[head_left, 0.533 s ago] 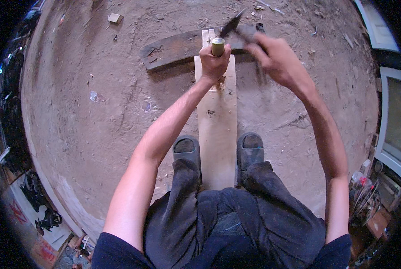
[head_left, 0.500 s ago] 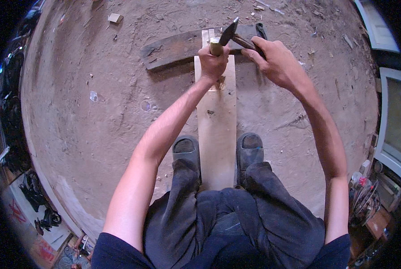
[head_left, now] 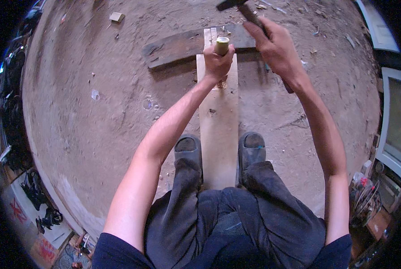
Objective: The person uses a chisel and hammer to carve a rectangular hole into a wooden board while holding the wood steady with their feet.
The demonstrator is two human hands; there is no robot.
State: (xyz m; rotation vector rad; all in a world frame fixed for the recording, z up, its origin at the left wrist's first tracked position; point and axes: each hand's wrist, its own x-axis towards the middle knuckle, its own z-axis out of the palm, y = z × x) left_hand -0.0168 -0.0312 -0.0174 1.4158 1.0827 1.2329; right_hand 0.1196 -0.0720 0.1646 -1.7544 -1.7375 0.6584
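A pale wooden board (head_left: 218, 143) runs from between my legs away from me. Above its far part, my left hand (head_left: 217, 67) is closed around a chisel, whose yellowish handle top (head_left: 221, 45) sticks up from the fist; the blade is hidden. Just on my side of that fist, a rough notch (head_left: 221, 83) with torn wood shows in the board. To the right, my right hand (head_left: 279, 49) grips the handle of a hammer (head_left: 253, 19). The hammer's dark head is up near the top edge, apart from the chisel.
A dark, worn plank (head_left: 173, 48) lies crosswise at the far end of the board. My feet, in grey slides (head_left: 187, 145), flank the board. White-framed panes (head_left: 393, 121) stand at the right; a small block (head_left: 116, 17) and scraps lie on the dirt floor.
The hammer has gone up and away from the chisel, its head now near the top edge. My right hand rose slightly with it; my left hand stays on the chisel.
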